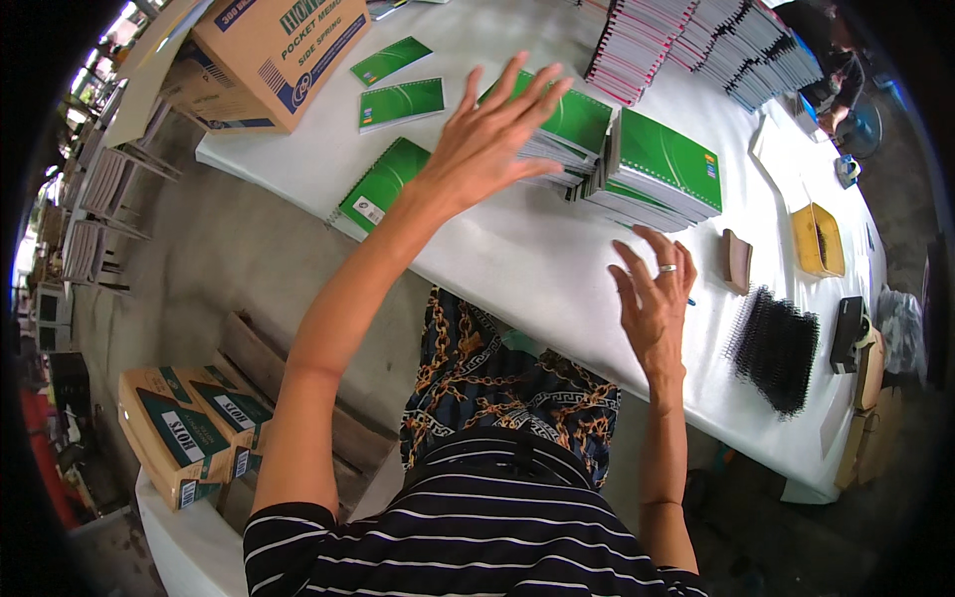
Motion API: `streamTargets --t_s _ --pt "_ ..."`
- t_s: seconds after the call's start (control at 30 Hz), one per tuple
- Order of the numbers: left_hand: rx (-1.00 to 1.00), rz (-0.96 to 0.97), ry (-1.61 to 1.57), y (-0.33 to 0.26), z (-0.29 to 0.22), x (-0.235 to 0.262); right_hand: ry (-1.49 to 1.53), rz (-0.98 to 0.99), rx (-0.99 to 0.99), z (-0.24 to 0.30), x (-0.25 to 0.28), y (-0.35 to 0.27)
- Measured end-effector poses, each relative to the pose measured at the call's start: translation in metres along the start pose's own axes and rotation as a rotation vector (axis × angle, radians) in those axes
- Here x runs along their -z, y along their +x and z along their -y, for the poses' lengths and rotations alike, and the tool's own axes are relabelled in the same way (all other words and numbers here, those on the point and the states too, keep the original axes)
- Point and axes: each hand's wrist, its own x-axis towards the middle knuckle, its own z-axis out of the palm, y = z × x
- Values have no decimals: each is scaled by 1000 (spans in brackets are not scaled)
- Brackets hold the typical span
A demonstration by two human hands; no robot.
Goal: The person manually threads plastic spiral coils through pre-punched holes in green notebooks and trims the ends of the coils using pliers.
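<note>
My left hand [487,144], fingers spread, is at the left stack of green spiral notebooks [577,121] and hides part of it. Whether it touches the stack I cannot tell. Close on the right stands another stack of green notebooks [665,159]. My right hand [652,298], a ring on one finger, hovers just in front of that stack with its fingers apart and nothing in them. Under my left wrist lies a larger green notebook [386,184], partly covered. Two small green notebooks [401,103] lie farther back to the left.
A cardboard box [269,65] stands at the table's left end. Pink-edged notebook stacks [637,45] rise at the back. To the right are a brown block [736,261], a yellow tray [818,242] and black spiral coils [778,350]. Smaller cartons [184,428] sit lower left.
</note>
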Motion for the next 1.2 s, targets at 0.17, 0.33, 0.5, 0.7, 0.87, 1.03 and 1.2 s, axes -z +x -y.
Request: streamTargets --t_s 0.17,0.33,0.5,0.7,0.87,1.03,1.2 --pt "21 212 112 13 6 -22 127 -10 -56 -1 13 -19" --pt "42 223 108 4 10 0 620 34 -307 7 16 -20" --pt "-83 157 214 -27 -39 30 1764 121 -817 26 2 12" --pt "-17 223 -86 -72 -97 30 1510 16 -789 1 -17 -12" --pt "473 5 -908 -91 -100 -23 1170 -88 -492 0 -29 -44" --pt "513 21 -1168 -86 -111 -40 1060 -52 -493 1 -45 -55" --pt "8 73 -220 -46 -141 -17 1113 -65 -538 -6 -52 -65"
